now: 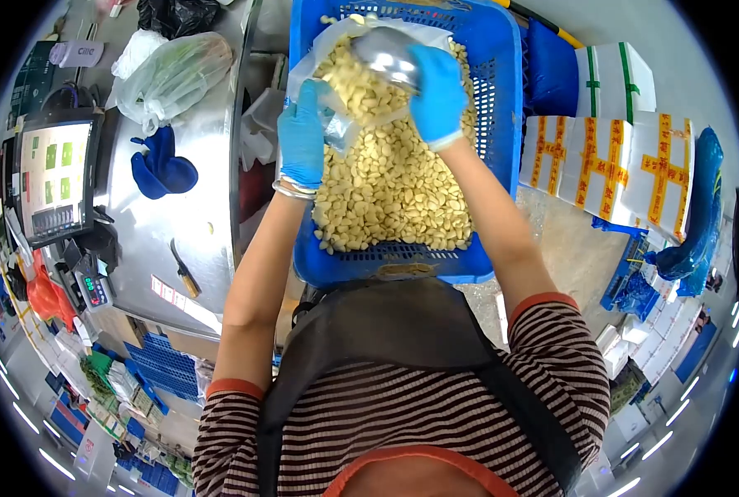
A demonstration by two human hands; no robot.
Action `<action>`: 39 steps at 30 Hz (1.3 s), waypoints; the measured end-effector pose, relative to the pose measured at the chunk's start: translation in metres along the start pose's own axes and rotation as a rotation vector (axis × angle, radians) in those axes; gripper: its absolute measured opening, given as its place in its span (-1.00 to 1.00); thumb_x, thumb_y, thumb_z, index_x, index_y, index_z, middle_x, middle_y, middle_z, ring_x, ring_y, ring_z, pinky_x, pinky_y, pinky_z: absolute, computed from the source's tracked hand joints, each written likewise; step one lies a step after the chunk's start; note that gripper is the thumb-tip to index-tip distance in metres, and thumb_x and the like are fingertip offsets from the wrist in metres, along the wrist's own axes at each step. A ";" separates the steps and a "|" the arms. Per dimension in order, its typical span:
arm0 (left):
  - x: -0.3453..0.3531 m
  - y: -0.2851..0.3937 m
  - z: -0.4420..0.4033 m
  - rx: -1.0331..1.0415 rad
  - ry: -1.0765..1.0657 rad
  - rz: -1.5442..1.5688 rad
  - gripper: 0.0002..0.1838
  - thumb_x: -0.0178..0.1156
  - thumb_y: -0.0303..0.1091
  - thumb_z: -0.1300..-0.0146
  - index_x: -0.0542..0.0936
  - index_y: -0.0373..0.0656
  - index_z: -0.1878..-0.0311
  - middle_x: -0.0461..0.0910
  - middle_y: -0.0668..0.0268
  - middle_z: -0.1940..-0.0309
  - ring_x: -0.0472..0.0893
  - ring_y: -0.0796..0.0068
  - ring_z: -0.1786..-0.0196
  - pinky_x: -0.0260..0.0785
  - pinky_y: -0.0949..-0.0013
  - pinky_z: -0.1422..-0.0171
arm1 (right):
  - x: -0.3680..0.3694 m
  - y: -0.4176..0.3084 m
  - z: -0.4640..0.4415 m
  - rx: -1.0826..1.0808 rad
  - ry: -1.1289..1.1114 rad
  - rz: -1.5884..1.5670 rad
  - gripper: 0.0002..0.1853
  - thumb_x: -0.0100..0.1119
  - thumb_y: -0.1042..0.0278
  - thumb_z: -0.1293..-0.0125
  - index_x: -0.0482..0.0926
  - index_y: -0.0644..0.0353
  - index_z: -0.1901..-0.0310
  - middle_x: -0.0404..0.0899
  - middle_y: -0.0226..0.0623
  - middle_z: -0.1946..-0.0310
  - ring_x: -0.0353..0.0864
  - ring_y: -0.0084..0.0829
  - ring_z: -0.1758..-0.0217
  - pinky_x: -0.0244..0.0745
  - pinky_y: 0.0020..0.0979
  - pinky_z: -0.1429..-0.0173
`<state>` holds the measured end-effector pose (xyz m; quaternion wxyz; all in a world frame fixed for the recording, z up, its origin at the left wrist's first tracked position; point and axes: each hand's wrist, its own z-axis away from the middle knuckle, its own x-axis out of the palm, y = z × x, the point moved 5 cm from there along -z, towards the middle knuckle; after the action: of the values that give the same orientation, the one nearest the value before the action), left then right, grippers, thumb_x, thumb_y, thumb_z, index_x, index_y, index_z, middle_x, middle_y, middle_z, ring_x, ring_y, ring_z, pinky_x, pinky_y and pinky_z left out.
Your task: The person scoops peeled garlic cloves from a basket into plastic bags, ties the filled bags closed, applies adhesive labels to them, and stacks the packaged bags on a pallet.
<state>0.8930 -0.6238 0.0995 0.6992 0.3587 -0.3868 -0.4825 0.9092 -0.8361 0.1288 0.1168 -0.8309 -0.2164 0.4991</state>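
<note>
A blue plastic crate (509,157) in front of me holds a deep heap of pale yellow pieces that look like peeled garlic cloves (390,203). My left hand (302,137), in a blue glove, is closed on the near left edge of a clear plastic bag (336,116). More cloves lie inside the bag, at the crate's far side. My right hand (437,95), gloved too, grips a shiny metal bowl (383,56) tilted over the bag's opening. The bowl's inside faces away from me, so its contents are hidden.
On the left, a steel table (150,257) carries a knife (185,269), a blue cloth-like item (162,166), a bagged bundle (175,79) and a monitor (56,178). A scale display (94,290) glows nearby. White taped boxes (606,166) stand right of the crate.
</note>
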 end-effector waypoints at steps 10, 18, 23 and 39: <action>-0.024 -0.018 -0.002 0.060 0.013 -0.024 -0.60 0.08 -0.05 -0.46 0.64 -0.23 0.25 0.59 0.37 0.51 0.58 0.60 0.47 0.44 0.53 0.39 | 0.057 0.099 0.201 0.870 -0.818 -0.228 -0.45 -0.04 0.60 -0.20 0.48 -0.01 -0.25 0.54 0.02 -0.11 0.67 -0.08 0.03 0.56 -0.18 -0.05; -0.026 -0.018 0.017 -0.022 0.000 -0.182 -0.51 0.10 0.02 -0.44 0.63 -0.27 0.37 0.52 0.39 0.58 0.45 0.67 0.52 0.31 0.56 0.40 | 0.071 0.060 0.188 0.622 -1.625 -0.442 -0.23 -0.15 0.55 -0.23 0.13 -0.29 -0.50 0.46 -0.03 -0.27 0.62 -0.33 0.01 0.50 -0.36 -0.16; -0.021 -0.026 0.019 0.022 -0.038 -0.212 -0.45 0.10 0.07 -0.42 0.59 -0.26 0.48 0.51 0.37 0.62 0.44 0.64 0.55 0.30 0.49 0.44 | 0.034 0.072 0.105 0.887 -1.051 -0.975 -0.31 -0.11 0.43 -0.26 0.14 0.10 -0.49 0.66 -0.03 0.04 0.69 -0.34 0.08 0.57 -0.34 -0.15; -0.004 -0.012 0.007 0.015 -0.022 -0.071 -0.56 0.10 -0.01 -0.44 0.67 -0.26 0.09 0.53 0.44 0.48 0.46 0.71 0.45 0.32 0.56 0.39 | 0.024 0.098 0.183 0.700 -0.537 -0.134 -0.51 0.07 0.62 -0.21 0.46 0.18 -0.22 0.59 0.02 -0.05 0.64 -0.09 -0.03 0.53 -0.25 -0.11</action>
<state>0.8814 -0.6237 0.0914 0.6746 0.3721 -0.3851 -0.5081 0.7819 -0.9144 -0.0167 0.3627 -0.5664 -0.1105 0.7317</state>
